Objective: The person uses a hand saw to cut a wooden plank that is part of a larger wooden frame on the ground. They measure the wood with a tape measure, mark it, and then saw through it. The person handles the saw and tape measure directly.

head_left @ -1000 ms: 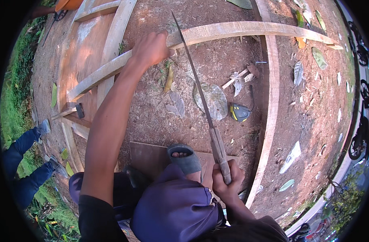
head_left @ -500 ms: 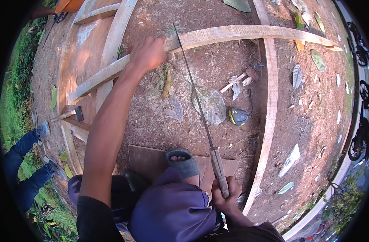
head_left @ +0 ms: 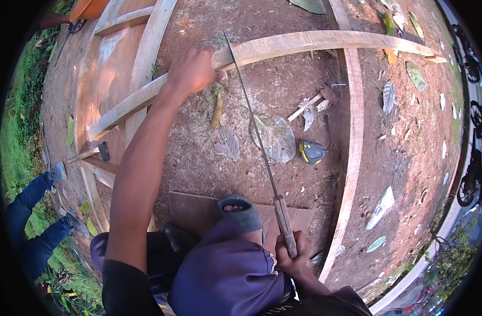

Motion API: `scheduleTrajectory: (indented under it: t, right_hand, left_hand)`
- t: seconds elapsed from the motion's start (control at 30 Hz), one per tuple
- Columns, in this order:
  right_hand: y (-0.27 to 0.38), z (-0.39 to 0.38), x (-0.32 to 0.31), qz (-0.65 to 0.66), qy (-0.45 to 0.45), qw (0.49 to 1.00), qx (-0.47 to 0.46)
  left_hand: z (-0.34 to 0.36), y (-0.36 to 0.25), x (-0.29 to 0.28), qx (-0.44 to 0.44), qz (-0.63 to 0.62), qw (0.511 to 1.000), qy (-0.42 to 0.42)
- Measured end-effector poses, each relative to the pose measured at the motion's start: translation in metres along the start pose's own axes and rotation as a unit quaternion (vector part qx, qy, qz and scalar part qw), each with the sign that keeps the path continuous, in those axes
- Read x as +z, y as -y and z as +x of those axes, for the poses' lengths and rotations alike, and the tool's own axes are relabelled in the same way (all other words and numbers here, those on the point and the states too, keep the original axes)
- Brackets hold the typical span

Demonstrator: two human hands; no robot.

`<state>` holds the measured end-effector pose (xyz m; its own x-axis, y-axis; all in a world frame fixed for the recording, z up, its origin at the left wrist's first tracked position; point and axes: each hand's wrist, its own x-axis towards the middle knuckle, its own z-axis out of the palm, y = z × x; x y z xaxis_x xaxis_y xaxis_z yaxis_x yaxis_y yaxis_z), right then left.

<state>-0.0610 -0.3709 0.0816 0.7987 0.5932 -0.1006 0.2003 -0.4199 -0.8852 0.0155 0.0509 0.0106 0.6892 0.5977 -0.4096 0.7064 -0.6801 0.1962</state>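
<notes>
A long wooden beam (head_left: 304,42) lies crosswise over other timbers. My left hand (head_left: 192,71) is closed around it, left of the saw blade. In my right hand (head_left: 295,250), near my bent knee, is the wooden handle of a handsaw (head_left: 263,152). The saw's thin dark blade runs up and away from me, its far part crossing the beam just right of my left hand. How deep the blade sits in the wood I cannot tell.
A tape measure (head_left: 311,151) and dry leaves lie on the soil. Another beam (head_left: 351,131) runs lengthwise at right. At left are a wooden frame (head_left: 146,58), a hammer (head_left: 103,150) and a person's legs (head_left: 32,203). My sandalled foot (head_left: 240,210) rests by a board (head_left: 191,210).
The saw and both hands have barely moved; the blade's far end sits very slightly further left. My grip on the beam and on the handle is the same.
</notes>
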Motion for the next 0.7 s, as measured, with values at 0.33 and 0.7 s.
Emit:
scheduleTrajectory:
  t: [0.33,0.7]
  right_hand:
    - [0.013,0.204,0.112,0.077,-0.057,0.995,0.028]
    - [0.007,0.1,0.061,0.067,-0.023,0.997,0.028]
  left_hand:
    - [0.004,-0.002,0.01,0.051,0.021,0.997,-0.061]
    - [-0.005,0.003,0.001,0.007,0.0,1.0,-0.024]
